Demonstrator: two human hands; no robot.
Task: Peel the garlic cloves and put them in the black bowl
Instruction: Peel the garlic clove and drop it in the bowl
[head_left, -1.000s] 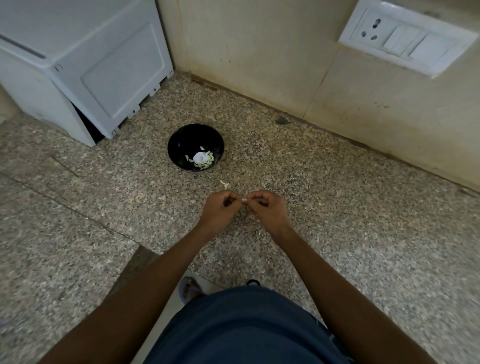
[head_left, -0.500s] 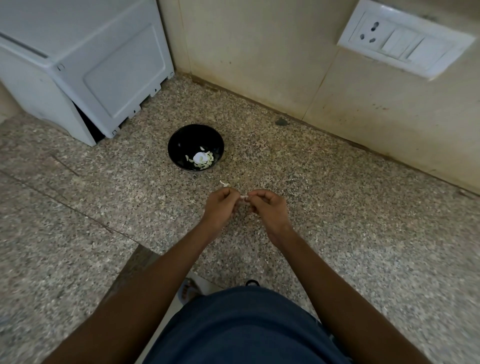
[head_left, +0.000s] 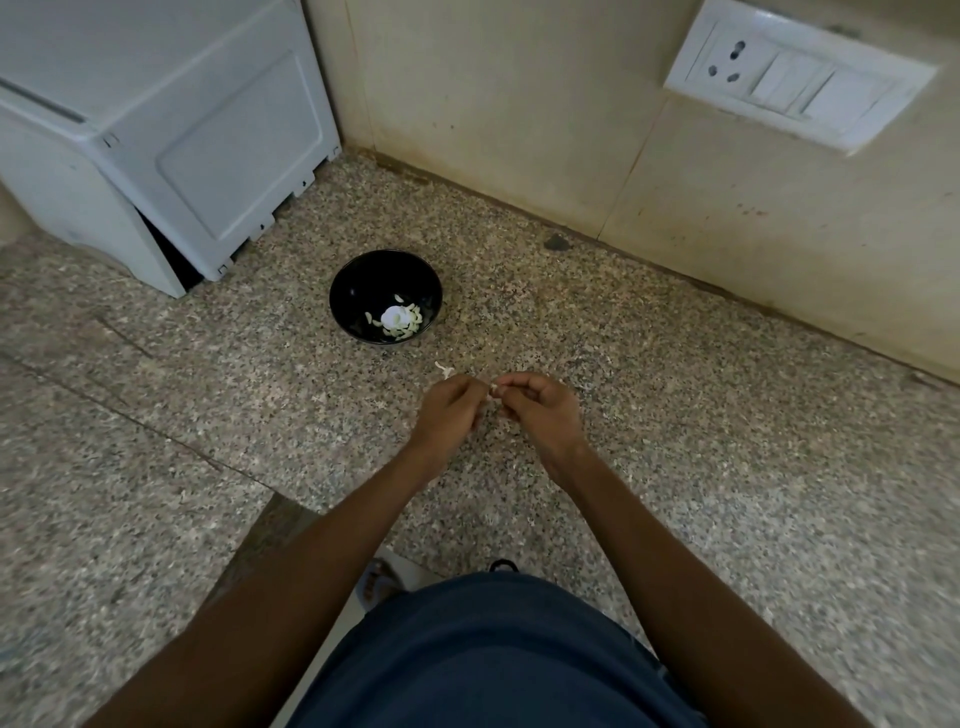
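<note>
The black bowl (head_left: 385, 296) stands on the speckled stone counter with several peeled garlic cloves (head_left: 402, 319) lying in its bottom. Just in front of it my left hand (head_left: 450, 410) and my right hand (head_left: 540, 408) meet, fingers curled. Between their fingertips they pinch a small pale garlic clove (head_left: 492, 388), mostly hidden by the fingers. A scrap of white garlic skin (head_left: 444, 369) lies on the counter beside my left hand, between the hands and the bowl.
A white appliance (head_left: 156, 130) stands at the back left, close to the bowl. The beige wall runs along the back with a white socket and switch plate (head_left: 795, 78). The counter edge (head_left: 270, 514) drops off at the near left.
Both hands have crept a little toward the bowl while still working the clove between the fingertips. The bowl has not moved.
</note>
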